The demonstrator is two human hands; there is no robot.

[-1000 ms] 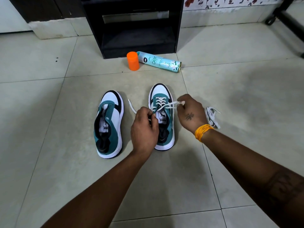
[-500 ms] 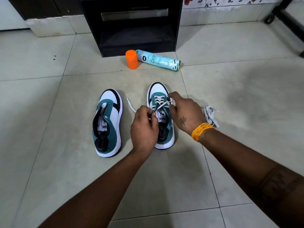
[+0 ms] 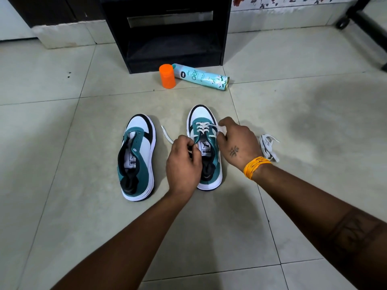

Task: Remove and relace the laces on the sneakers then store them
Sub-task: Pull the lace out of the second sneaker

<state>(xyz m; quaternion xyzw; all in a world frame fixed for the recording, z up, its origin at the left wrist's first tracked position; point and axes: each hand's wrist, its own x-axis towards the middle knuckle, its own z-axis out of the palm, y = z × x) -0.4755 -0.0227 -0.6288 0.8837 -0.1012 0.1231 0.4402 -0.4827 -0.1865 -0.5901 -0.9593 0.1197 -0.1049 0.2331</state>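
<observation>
Hands [image 3: 183, 164] pinching lace [image 3: 206, 127] ends

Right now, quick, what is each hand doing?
Left hand: fingers pinch the white lace beside the right sneaker.
Right hand: fingers pinch the same lace's other end.

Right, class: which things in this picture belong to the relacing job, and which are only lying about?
Part of the job:
- right sneaker, partly laced
- its lace, pinched by left hand and right hand
- left sneaker, unlaced
- loose lace on the floor

Lying about:
- spray can
- orange cap
- black cabinet
</observation>
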